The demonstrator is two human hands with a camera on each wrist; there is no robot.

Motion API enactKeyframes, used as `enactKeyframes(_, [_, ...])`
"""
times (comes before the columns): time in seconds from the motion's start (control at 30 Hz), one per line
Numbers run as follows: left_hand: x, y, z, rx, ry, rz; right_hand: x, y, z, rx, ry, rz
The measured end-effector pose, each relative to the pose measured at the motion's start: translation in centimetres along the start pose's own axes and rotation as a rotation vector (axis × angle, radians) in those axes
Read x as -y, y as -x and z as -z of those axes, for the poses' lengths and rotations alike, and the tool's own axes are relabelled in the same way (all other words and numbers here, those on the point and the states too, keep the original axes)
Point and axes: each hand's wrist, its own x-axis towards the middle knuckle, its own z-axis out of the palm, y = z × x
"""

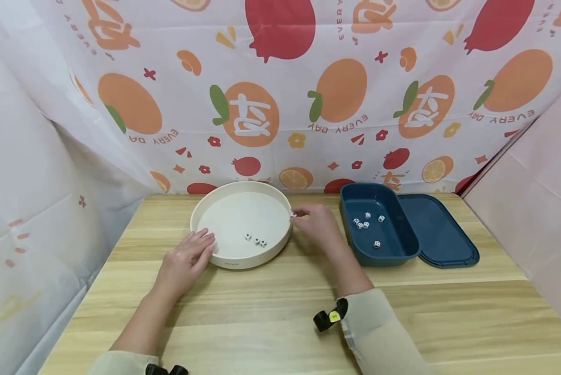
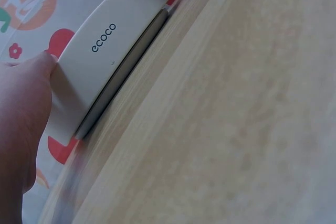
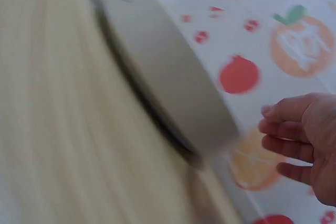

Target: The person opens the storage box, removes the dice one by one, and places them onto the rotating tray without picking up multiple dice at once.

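Observation:
A round cream tray [image 1: 240, 213] with a raised rim stands on the table, three white dice [image 1: 248, 237] lying on its floor near the front. My left hand [image 1: 185, 259] rests on the tray's left front rim with fairly straight fingers, the thumb touching the rim. At the right rim my right hand [image 1: 319, 224] pinches a small white die [image 1: 293, 214] at its fingertips. In the right wrist view the right hand [image 3: 307, 142] hovers beside the tray's wall [image 3: 168, 72], thumb close to the index finger. The left wrist view shows the tray wall [image 2: 107, 40] marked "ecoco".
Right of the tray stands a deep blue rectangular box [image 1: 393, 255] with several dice inside. Its blue lid [image 1: 442, 229] lies flat against the box's right side. Behind the wooden table [image 1: 262, 317] hangs a fruit-patterned cloth [image 1: 294, 146].

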Motion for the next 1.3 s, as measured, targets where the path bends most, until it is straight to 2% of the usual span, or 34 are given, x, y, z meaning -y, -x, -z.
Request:
enactKeyframes(0.2, [0.1, 0.1, 0.0, -0.003, -0.004, -0.011, 1.7, -0.2, -4.1, 0.031, -0.022, 0.043])
enactKeyframes(0.37, [0.1, 0.2, 0.0, -0.010, 0.001, -0.016, 2.1, -0.3, -5.7, 0.038, 0.016, 0.060])
enactKeyframes(0.8, [-0.2, 0.4, -0.2, -0.023, -0.010, -0.018, 2.5, -0.3, -6.5, 0.117, 0.045, 0.013])
enactKeyframes(1.0, [-0.3, 0.5, -0.2, -0.021, -0.008, -0.006, 2.8, -0.2, -6.5, 0.125, 0.085, -0.012])
enactKeyframes(1.3, [-0.4, 0.4, -0.1, -0.019, -0.009, -0.001, 2.7, -0.2, -6.5, 0.124, 0.096, 0.008])
